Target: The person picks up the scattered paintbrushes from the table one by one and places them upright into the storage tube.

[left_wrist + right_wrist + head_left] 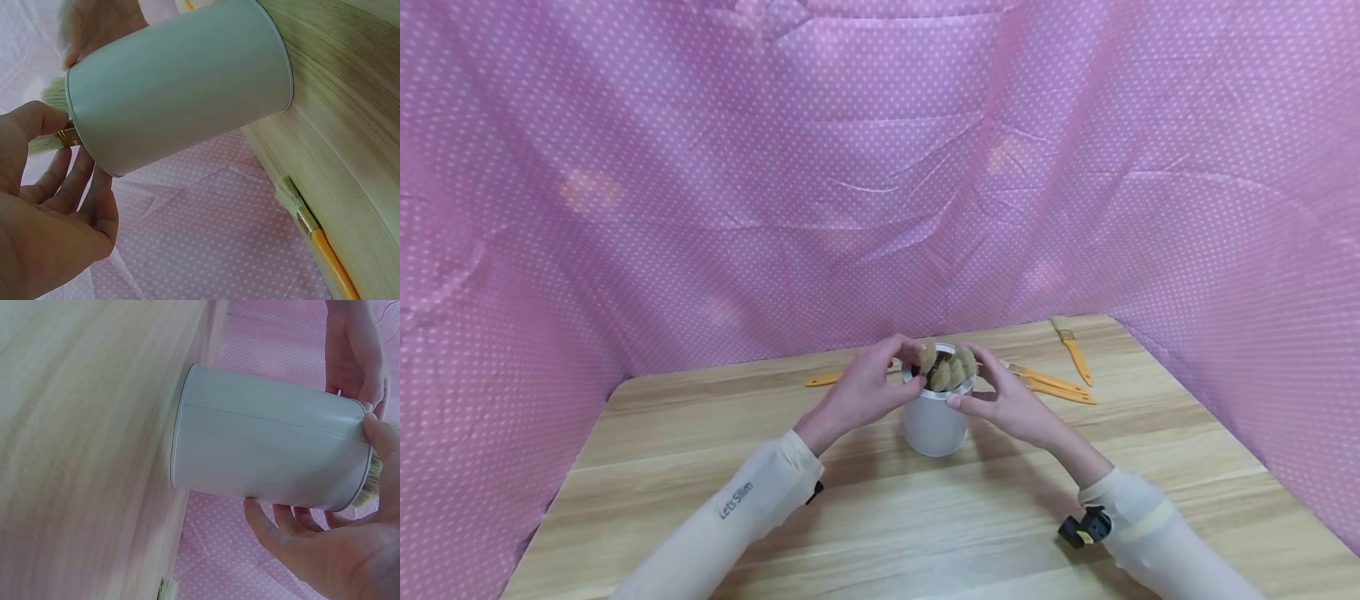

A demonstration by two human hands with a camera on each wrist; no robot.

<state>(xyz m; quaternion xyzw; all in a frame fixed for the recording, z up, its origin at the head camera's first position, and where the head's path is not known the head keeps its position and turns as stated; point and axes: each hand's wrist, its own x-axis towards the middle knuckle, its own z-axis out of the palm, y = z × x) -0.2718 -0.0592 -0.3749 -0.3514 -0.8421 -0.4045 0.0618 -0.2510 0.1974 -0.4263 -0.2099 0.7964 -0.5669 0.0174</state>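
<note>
A white cylindrical can stands upright on the wooden table, with several paintbrushes in it, bristles up. My left hand is at the can's left rim. In the left wrist view its thumb and fingers pinch a paintbrush by the metal band below the bristles, right at the rim; the handle is hidden inside the can. On the other side, my right hand holds the can, thumb at the rim and fingers along the wall, as the right wrist view shows.
Behind the right hand lie paintbrushes with orange handles, and another brush is farther back at the right. One more orange handle shows behind the left hand. A pink dotted cloth surrounds the wooden table at the back and sides.
</note>
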